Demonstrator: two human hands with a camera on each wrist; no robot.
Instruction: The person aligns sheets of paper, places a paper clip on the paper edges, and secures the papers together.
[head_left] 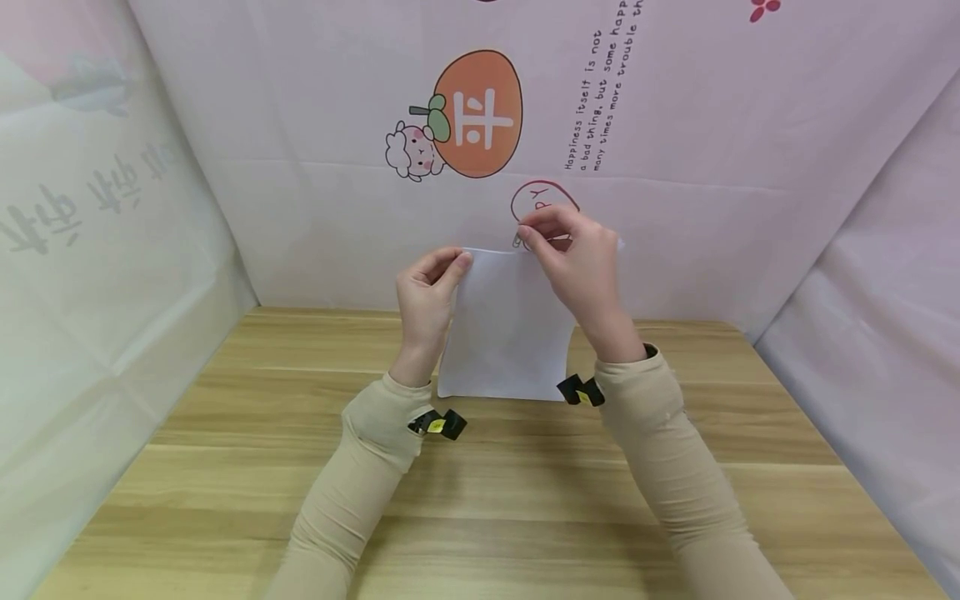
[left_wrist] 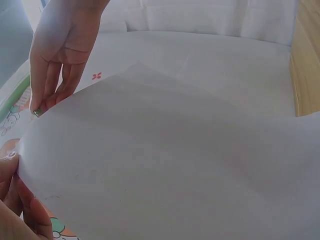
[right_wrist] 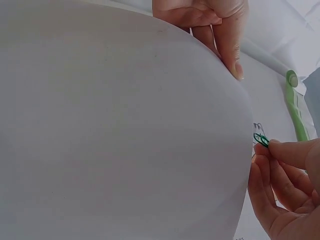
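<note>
A white sheet of paper (head_left: 510, 329) hangs upright above the table, its lower edge bowed slightly. My left hand (head_left: 425, 296) pinches its upper left corner between thumb and fingers. Near the middle of the top edge is my right hand (head_left: 585, 262), its thumb and fingertip pinching a small green paper clip (right_wrist: 260, 139). In the right wrist view the clip's loops stick out just beside the paper's edge. The left wrist view shows the sheet's broad face, with the clip (left_wrist: 37, 113) at the right hand's fingertips.
Below lies a wood-grain table (head_left: 495, 517). Behind it stands a white printed cloth (head_left: 330, 208) with an orange fruit drawing (head_left: 480, 154) and lettering. Another white cloth (head_left: 97, 275) hangs at the left side. Each sleeve carries a small black wrist device (head_left: 438, 424).
</note>
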